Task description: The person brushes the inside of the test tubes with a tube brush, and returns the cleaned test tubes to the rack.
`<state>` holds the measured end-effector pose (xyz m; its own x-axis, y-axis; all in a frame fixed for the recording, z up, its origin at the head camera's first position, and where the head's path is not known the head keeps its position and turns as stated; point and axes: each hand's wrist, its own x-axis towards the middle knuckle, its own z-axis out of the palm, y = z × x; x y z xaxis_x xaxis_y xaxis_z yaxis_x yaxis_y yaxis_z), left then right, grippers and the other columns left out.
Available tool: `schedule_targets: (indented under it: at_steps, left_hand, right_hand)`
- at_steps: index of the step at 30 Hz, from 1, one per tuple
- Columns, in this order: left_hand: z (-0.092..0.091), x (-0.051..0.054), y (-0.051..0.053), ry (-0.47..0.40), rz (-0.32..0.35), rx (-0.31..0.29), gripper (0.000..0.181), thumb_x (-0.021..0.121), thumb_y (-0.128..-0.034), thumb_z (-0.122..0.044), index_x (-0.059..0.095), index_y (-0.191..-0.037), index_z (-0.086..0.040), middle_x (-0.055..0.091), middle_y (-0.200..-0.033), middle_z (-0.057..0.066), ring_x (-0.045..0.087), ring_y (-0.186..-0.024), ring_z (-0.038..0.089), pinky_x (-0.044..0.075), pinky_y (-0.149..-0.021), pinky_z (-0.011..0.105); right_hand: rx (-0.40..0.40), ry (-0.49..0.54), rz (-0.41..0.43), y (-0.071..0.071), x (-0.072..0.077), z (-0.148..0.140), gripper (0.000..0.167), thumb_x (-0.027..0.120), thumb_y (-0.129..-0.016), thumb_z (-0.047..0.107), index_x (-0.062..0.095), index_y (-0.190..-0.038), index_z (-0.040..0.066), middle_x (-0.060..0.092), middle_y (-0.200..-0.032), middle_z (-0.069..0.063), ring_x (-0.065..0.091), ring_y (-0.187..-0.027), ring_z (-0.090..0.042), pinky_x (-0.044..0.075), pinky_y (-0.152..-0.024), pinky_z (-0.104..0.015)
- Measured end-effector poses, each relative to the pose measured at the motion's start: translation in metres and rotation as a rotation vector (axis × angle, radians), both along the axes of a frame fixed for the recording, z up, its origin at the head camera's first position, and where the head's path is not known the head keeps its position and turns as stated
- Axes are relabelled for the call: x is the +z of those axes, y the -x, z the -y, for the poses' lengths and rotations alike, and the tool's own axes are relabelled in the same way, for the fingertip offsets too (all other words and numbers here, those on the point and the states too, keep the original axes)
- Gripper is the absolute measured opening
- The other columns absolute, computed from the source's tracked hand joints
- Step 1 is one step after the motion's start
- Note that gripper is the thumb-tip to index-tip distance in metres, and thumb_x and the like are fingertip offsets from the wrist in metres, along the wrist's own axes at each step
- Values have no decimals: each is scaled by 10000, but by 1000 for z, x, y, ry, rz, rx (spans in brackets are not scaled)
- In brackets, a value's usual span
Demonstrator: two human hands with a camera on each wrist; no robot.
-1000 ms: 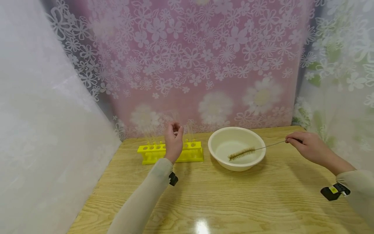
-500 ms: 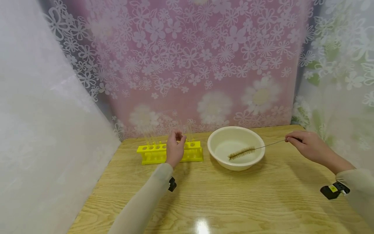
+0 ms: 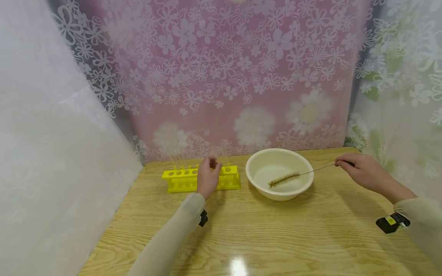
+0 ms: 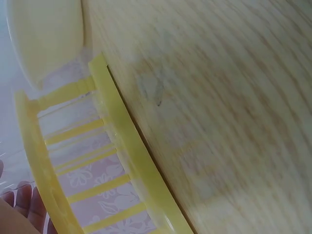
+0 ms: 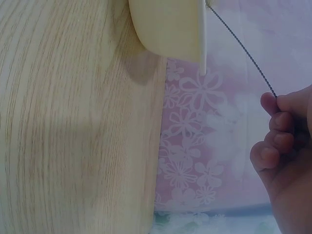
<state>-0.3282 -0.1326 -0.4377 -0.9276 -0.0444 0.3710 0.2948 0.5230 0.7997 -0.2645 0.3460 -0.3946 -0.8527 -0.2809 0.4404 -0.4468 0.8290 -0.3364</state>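
My left hand (image 3: pixel 208 178) is over the right half of the yellow rack (image 3: pixel 181 188), its thumb and fingers pinching a clear test tube whose lower part is hidden. In the left wrist view the fingers (image 4: pixel 29 207) curl by the top bar of the rack (image 4: pixel 131 165), around faint glass. Several other clear tubes (image 3: pixel 178 158) stand in the rack. My right hand (image 3: pixel 367 174) grips the handle end of a wire brush (image 3: pixel 284 180); its bristles are over the inside of the cream bowl (image 3: pixel 253 186). The twisted wire (image 5: pixel 243 48) runs from the right hand (image 5: pixel 287 161) in the right wrist view.
The wooden table (image 3: pixel 262 237) carries the rack at the left and the bowl right of it, with a gap between them. A flowered pink curtain (image 3: pixel 214 84) hangs behind, with pale sheeting (image 3: pixel 62 153) on the left and a flowered curtain (image 3: pixel 404 99) on the right.
My left hand has come down and slightly right, and the tube in its fingers is lower at the rack. The right hand and brush have shifted very slightly left.
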Motion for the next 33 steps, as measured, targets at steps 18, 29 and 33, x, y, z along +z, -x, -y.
schedule_targets:
  at_steps: [18, 29, 33]
  left_hand:
    - [4, 0, -6, 18, 4, 46, 395, 665, -980, -344, 531, -1270, -110, 555, -1186, 89, 555, -1136, 342, 489, -938, 438]
    - [36, 2, -19, 275, -245, 180, 280, 626, -1004, -280, 567, -1202, -91, 600, -1118, 100, 594, -1018, 308, 514, -888, 427]
    - [52, 4, -18, 355, -336, 298, 271, 629, -997, -283, 581, -1178, -87, 609, -1067, 88, 607, -931, 286, 524, -795, 420]
  right_hand:
    - [15, -28, 1, 7, -8, 6, 191, 570, -1029, 105, 720, -1097, 9, 736, -1003, -143, 579, -678, -5, 438, -540, -253]
    - [15, -10, -29, 7, -13, 5, 175, 572, -1019, 72, 720, -1077, -2, 734, -983, -163, 457, -550, 16, 375, -491, -252]
    - [11, -14, -37, 9, -15, 6, 174, 575, -1016, 73, 722, -1073, 0, 734, -989, -173, 466, -565, 25, 375, -495, -251]
